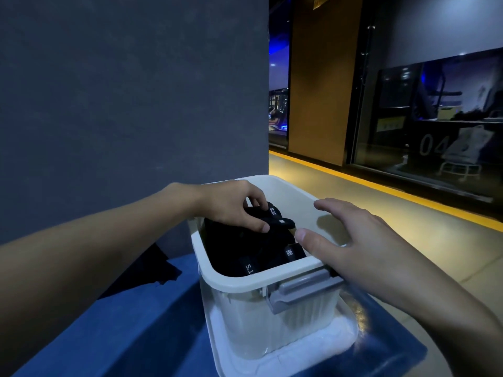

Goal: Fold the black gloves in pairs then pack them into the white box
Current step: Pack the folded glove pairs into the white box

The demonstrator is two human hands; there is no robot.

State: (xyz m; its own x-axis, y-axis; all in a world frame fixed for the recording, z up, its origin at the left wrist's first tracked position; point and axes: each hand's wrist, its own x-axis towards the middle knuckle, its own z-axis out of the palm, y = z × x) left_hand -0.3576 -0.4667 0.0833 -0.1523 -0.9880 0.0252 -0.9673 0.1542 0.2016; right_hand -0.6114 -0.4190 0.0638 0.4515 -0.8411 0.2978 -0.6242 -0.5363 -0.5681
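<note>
A white box (296,194) with a grey latch stands on a blue surface. Black gloves (245,248) with white lettering lie piled inside it. My left hand (234,205) reaches over the box's left rim and grips a folded black glove bundle (275,220) at the top of the pile, thumb and fingers curled round it. My right hand (351,235) hovers over the box's right rim, fingers straight and spread, holding nothing.
The box sits on its white lid (285,360) on the blue table (122,322). A dark cloth (152,268) lies to the left by a grey wall (122,104). A floor with a yellow stripe (394,186) runs to the right.
</note>
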